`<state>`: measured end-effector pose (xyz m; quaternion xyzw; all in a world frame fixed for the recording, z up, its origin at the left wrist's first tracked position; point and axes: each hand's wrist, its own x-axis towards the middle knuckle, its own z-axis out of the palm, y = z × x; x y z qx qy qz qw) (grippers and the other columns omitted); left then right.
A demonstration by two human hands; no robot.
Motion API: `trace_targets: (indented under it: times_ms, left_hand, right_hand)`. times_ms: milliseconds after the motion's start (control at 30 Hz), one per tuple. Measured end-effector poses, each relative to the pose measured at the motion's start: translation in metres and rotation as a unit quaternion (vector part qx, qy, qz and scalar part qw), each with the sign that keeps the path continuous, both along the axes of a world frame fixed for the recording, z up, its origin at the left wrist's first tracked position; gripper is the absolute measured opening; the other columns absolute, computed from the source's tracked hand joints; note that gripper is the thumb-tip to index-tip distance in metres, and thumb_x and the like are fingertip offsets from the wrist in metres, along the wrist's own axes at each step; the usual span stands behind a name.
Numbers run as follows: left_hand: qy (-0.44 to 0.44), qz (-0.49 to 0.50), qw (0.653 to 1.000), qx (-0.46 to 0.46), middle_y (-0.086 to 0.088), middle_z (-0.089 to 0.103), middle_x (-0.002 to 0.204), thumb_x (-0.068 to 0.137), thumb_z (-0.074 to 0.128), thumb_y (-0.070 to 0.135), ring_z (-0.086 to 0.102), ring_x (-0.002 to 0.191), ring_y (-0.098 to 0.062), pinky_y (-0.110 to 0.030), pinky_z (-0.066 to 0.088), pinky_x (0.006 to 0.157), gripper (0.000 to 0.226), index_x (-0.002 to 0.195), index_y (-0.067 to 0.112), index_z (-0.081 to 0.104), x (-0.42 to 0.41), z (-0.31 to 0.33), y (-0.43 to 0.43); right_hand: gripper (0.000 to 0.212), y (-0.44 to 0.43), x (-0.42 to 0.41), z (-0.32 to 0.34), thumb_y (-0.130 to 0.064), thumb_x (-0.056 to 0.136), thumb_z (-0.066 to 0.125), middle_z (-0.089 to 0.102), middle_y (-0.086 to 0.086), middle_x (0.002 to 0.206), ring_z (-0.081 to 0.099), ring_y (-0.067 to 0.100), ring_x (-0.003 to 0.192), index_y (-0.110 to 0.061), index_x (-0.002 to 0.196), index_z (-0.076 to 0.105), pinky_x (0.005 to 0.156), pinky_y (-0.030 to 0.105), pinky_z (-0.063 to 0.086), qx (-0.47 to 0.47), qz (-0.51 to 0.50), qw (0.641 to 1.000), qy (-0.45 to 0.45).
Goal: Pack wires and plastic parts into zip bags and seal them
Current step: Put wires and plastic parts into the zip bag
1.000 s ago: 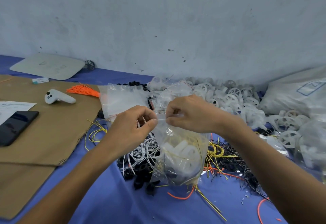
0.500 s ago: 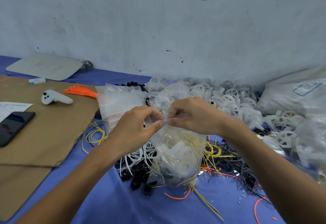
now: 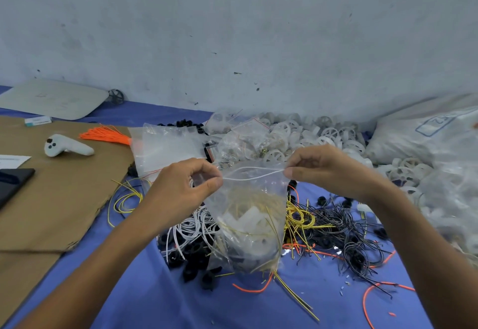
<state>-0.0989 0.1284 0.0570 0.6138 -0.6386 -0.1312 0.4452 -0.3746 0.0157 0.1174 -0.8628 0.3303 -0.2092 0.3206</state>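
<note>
Sealing step, I'd say — the bag (image 3: 248, 246) hangs over the wires (image 3: 336, 220) on the surface (image 3: 155, 302), stuffed with yellow wire (image 3: 261, 198) and white parts (image 3: 245, 218). The left hand (image 3: 186, 186) and right hand (image 3: 320, 168) each pinch an end of its zip (image 3: 254, 177), which gapes mid-way. Next: pinch along it. White wheels (image 3: 331, 132) behind.

1. White sack (image 3: 424, 132), at the right: a blue outlined rectangle holds two blue characters, the first perhaps "Z"; too blurred to read surely.
2. Small white and teal box (image 3: 38, 121) on the cardboard: its print is too small to read.
3. Sheet of paper (image 3: 13, 160), left edge: faint printed lines, illegible.
</note>
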Motion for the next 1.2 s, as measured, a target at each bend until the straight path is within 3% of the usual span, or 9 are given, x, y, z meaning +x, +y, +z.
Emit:
trace_targets:
  times_ms: [67, 133, 267, 367, 500, 633, 767, 1033, 1200]
  left_hand:
    - [-0.020, -0.001, 1.000, -0.004, 0.032, 0.063, 0.086, 0.084, 0.073, 0.036, 0.056, 0.076, 0.009, -0.007, 0.038, 0.062, 0.005, 0.087, 0.038, 0.069, -0.003, 0.003, 0.000]
    - [-0.048, -0.011, 0.999, -0.006, 0.028, 0.064, 0.093, 0.083, 0.071, 0.046, 0.054, 0.089, 0.009, -0.004, 0.037, 0.070, 0.018, 0.099, 0.039, 0.069, -0.010, 0.007, -0.001]
    - [-0.124, -0.047, 0.991, -0.012, 0.027, 0.057, 0.112, 0.082, 0.060, 0.066, 0.049, 0.101, 0.008, -0.018, 0.038, 0.089, 0.048, 0.123, 0.042, 0.059, -0.035, 0.020, -0.009]
    - [-0.138, -0.075, 0.987, -0.030, 0.026, 0.059, 0.101, 0.088, 0.063, 0.052, 0.049, 0.095, 0.006, -0.030, 0.041, 0.091, 0.027, 0.108, 0.035, 0.066, -0.055, 0.030, -0.019]
    - [-0.118, -0.106, 0.987, -0.031, 0.020, 0.065, 0.094, 0.089, 0.067, 0.039, 0.053, 0.089, 0.004, -0.025, 0.043, 0.081, 0.011, 0.096, 0.031, 0.071, -0.064, 0.036, -0.027]
    - [-0.140, -0.103, 0.984, -0.041, 0.022, 0.062, 0.090, 0.090, 0.065, 0.039, 0.051, 0.086, 0.001, -0.030, 0.041, 0.080, 0.005, 0.088, 0.035, 0.065, -0.064, 0.035, -0.026]
    - [-0.152, -0.095, 0.983, -0.037, 0.028, 0.057, 0.083, 0.091, 0.063, 0.040, 0.047, 0.084, 0.010, -0.027, 0.034, 0.076, 0.010, 0.082, 0.041, 0.057, -0.063, 0.033, -0.023]
    - [-0.158, -0.078, 0.984, -0.024, 0.028, 0.058, 0.084, 0.092, 0.061, 0.041, 0.048, 0.089, 0.008, -0.019, 0.034, 0.076, 0.013, 0.082, 0.043, 0.054, -0.036, 0.023, -0.014]
    - [-0.168, -0.053, 0.984, -0.021, 0.025, 0.058, 0.083, 0.092, 0.061, 0.039, 0.050, 0.087, 0.003, -0.028, 0.037, 0.079, 0.007, 0.086, 0.036, 0.059, -0.021, 0.017, -0.007]
  right_hand:
    - [0.007, 0.003, 0.003, -0.003, -0.017, 0.088, 0.071, 0.072, 0.015, 0.083, 0.067, 0.038, 0.082, -0.010, 0.087, 0.072, 0.083, 0.054, 0.052, -0.001, -0.001, 1.000, -0.026]
    - [0.006, 0.006, 0.006, -0.006, -0.016, 0.088, 0.071, 0.071, 0.016, 0.080, 0.064, 0.042, 0.080, -0.010, 0.084, 0.071, 0.078, 0.058, 0.052, -0.012, 0.005, 0.999, -0.040]
    - [0.007, 0.012, 0.009, -0.007, -0.018, 0.088, 0.073, 0.069, 0.010, 0.076, 0.063, 0.036, 0.074, -0.016, 0.081, 0.070, 0.069, 0.056, 0.053, -0.036, 0.011, 0.998, -0.047]
    - [0.008, 0.017, 0.010, -0.005, -0.024, 0.087, 0.073, 0.067, 0.012, 0.074, 0.062, 0.037, 0.070, -0.020, 0.081, 0.070, 0.064, 0.056, 0.050, -0.058, 0.026, 0.997, -0.040]
    - [0.013, 0.021, 0.009, -0.002, -0.033, 0.086, 0.071, 0.067, 0.010, 0.075, 0.062, 0.035, 0.070, -0.020, 0.085, 0.071, 0.063, 0.056, 0.050, -0.079, 0.031, 0.996, -0.033]
    - [0.009, 0.023, 0.007, -0.006, -0.025, 0.089, 0.070, 0.065, 0.010, 0.077, 0.060, 0.033, 0.070, -0.017, 0.086, 0.070, 0.063, 0.054, 0.048, -0.083, 0.035, 0.995, -0.038]
    - [0.009, 0.023, 0.007, -0.009, -0.026, 0.091, 0.069, 0.062, 0.005, 0.076, 0.059, 0.028, 0.068, -0.021, 0.083, 0.067, 0.063, 0.053, 0.048, -0.098, 0.047, 0.993, -0.034]
    - [0.015, 0.023, -0.001, -0.006, -0.040, 0.089, 0.062, 0.063, 0.009, 0.075, 0.056, 0.032, 0.067, -0.027, 0.083, 0.066, 0.063, 0.052, 0.048, -0.096, 0.048, 0.994, -0.025]
    - [0.015, 0.022, -0.003, -0.007, -0.040, 0.090, 0.062, 0.062, 0.009, 0.075, 0.055, 0.032, 0.067, -0.027, 0.083, 0.065, 0.063, 0.050, 0.047, -0.103, 0.053, 0.993, -0.019]
